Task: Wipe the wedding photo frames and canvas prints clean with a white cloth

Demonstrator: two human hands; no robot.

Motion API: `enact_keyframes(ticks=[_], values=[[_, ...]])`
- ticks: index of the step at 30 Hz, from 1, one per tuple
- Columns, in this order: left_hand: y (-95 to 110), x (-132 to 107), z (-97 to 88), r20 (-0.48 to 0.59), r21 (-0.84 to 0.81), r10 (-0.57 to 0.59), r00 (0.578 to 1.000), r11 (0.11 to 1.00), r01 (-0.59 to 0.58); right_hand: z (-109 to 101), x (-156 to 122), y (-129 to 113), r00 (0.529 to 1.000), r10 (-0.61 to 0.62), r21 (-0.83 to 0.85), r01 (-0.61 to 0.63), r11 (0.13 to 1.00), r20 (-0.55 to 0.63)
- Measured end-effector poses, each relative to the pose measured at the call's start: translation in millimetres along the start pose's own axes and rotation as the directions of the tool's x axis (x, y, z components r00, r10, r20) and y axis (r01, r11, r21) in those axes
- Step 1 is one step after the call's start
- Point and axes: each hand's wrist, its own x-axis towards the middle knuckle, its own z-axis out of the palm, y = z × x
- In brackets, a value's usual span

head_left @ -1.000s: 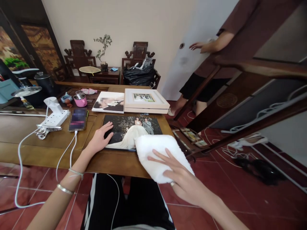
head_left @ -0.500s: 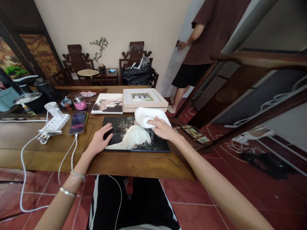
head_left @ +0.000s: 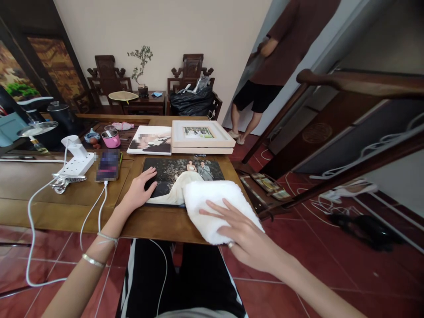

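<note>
A dark photo panel [head_left: 168, 173] with a wedding picture lies flat on the wooden table [head_left: 142, 221]. My left hand [head_left: 139, 190] rests on its left edge, fingers stretched out. Over the panel's lower right corner and the table's front edge lies a folded white towel [head_left: 202, 196]. My right hand [head_left: 240, 225] holds this towel from above, fingers spread across it and the thumb bent against it. The towel hides that corner of the panel.
Behind the panel lie a flat photo print [head_left: 150, 141] and a white picture frame [head_left: 215, 140]. To the left are a phone [head_left: 108, 164] on a cable, a power strip [head_left: 79, 164] and a pink cup [head_left: 111, 139]. A wooden chair [head_left: 318, 128] stands right; another person [head_left: 281, 62] stands beyond.
My right hand has drawn the towel from the panel's upper right down towards me, uncovering the pictured couple. My left hand stays in place. The other person's arm has left the door handle.
</note>
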Motion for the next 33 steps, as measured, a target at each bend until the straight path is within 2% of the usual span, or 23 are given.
enact_keyframes(ticks=[3,10,13,15,17,23,26,29,33], values=[[0,0,-0.7,0.004,0.006,0.009,1.000,1.000,-0.009,-1,22,18,0.999,0.027,0.011,-0.026,1.000,-0.024],[-1,0,-1.7,0.010,0.019,0.014,1.000,1.000,-0.014,-1,101,89,0.984,0.133,-0.034,-0.138,0.990,-0.115],[-1,-1,-1.7,0.016,0.007,0.002,1.000,1.000,-0.002,-1,116,100,0.982,0.153,-0.079,-0.162,0.984,-0.112],[-1,-1,-1.2,0.015,-0.005,-0.004,1.000,1.000,0.004,-1,113,95,0.982,0.156,-0.088,-0.166,0.982,-0.104],[-1,-1,-0.4,0.016,-0.015,-0.005,1.000,1.000,0.006,0,101,79,0.984,0.149,-0.084,-0.157,0.984,-0.097],[-1,0,1.1,0.009,-0.007,-0.001,1.000,1.000,0.001,4,41,1,0.997,0.057,-0.033,-0.059,0.998,-0.043],[-1,0,1.1,0.010,-0.010,0.001,1.000,1.000,0.000,5,22,-24,0.999,0.019,-0.009,-0.019,1.000,-0.030],[-1,0,0.9,0.009,-0.016,0.008,1.000,1.000,-0.008,6,23,-24,0.999,0.005,0.002,-0.004,1.000,-0.038],[-1,-1,0.3,0.012,-0.011,0.011,1.000,1.000,-0.011,5,51,9,0.997,0.050,-0.014,-0.050,0.999,-0.053]])
